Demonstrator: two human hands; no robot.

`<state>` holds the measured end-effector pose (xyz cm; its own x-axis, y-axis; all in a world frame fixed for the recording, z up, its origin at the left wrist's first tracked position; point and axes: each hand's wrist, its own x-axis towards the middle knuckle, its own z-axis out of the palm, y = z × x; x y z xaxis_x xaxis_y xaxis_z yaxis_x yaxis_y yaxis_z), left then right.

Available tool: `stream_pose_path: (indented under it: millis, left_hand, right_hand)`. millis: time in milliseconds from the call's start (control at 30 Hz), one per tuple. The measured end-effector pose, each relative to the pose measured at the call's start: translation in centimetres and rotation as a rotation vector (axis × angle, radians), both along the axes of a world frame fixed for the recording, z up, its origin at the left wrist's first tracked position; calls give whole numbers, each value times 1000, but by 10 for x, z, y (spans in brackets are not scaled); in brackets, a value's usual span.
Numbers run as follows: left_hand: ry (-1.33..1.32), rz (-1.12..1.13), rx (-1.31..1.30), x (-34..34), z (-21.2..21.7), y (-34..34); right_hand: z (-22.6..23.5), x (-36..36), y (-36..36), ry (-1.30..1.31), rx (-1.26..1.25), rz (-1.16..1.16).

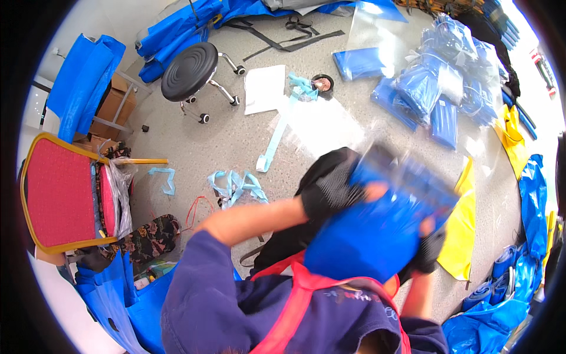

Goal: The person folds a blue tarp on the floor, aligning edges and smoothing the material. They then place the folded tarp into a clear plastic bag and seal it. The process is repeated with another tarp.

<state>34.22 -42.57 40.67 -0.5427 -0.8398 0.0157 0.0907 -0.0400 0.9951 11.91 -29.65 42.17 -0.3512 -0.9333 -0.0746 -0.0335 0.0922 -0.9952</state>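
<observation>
Both hands wear black fingerless gloves. A folded blue plastic sheet [359, 239], smeared by motion, is held between them in front of my chest and lap. My left hand [339, 190] is closed on its upper left side, the bare thumb lying over the blue surface. On its right edge, lower down, my right hand [429, 245] grips it; part of that hand is hidden behind the sheet. Just beyond the sheet's right side, a yellow plastic sheet [461, 227] lies on the floor.
Blue packages in clear wrap [421, 88] are piled at the far right. A black wheeled stool [190, 72] stands at the far left, a red chair [62, 194] nearer. Light-blue strips [239, 187] and a white sheet [264, 88] lie on the floor. Blue plastic [489, 321] sits at the near right.
</observation>
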Motion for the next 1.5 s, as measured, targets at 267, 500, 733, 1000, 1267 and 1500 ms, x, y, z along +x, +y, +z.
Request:
stream_pose_path:
  millis: [267,500,733,1000,1267,1500]
  left_hand:
    - [-178,-254,220,79,-20,132]
    - [165,-67,342,90,0,105]
    - [-358,-281,67,99,-74,186]
    - [-603,-672,-278,59,6,162]
    - [-6,-72,-1090,-22,146,127]
    - [-128,200,-592,-16,80,127]
  right_hand:
    - [-41,-6,84,-830,-116,207]
    - [-23,66,125,-241,385,344]
    - [-19,40,118,-253,219,81]
    - [31,8,146,100,209,240]
    - [222,0,103,1052,-542,466]
    - [123,-70,76,334,-216,20]
